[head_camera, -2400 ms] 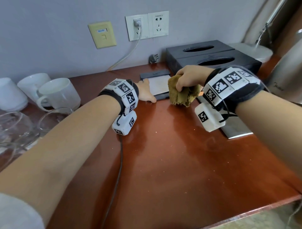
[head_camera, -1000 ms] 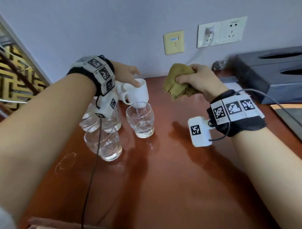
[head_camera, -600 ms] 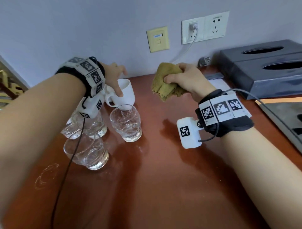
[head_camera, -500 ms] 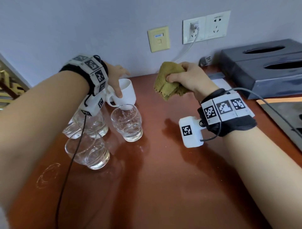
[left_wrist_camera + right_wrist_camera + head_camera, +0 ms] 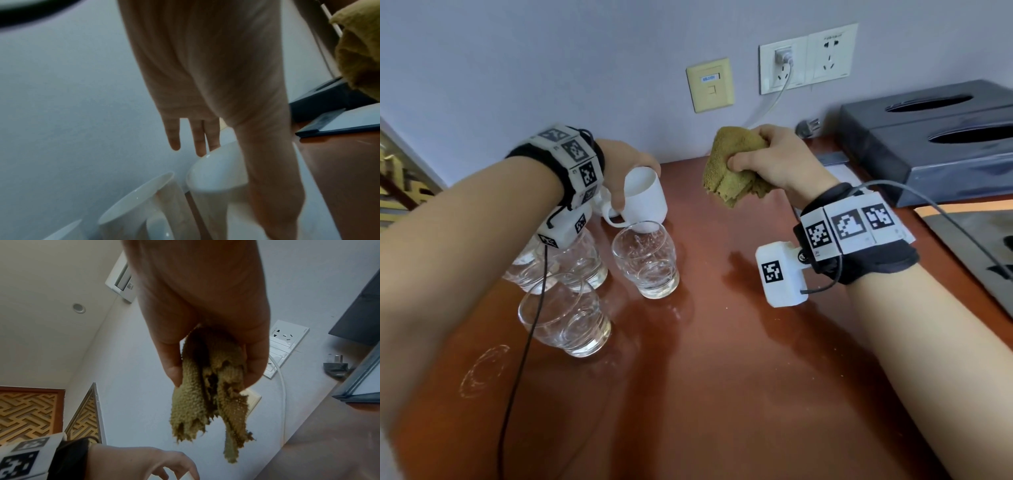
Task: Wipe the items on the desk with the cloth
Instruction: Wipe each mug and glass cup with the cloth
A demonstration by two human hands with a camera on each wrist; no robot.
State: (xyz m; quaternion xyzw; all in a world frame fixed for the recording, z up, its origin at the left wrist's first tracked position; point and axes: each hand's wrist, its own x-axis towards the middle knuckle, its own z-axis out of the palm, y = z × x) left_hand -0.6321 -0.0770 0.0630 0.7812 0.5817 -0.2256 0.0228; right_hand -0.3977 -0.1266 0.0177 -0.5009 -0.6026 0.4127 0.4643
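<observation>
While your left hand (image 5: 628, 171) reached over the white mug (image 5: 645, 198), its grip was spread: thumb inside the rim, fingers straight behind it, not yet closed round. Your right hand (image 5: 774, 161) pinched the bunched cloth (image 5: 729, 168) in the air just right of the mug, clear of the desk (image 5: 722, 377). Step judged: picking up the mug for wiping. Next move likely needs a firm hold on the mug, then the cloth brought across. Glasses (image 5: 643, 260) stood just in front of the mug; knocking risk.
</observation>
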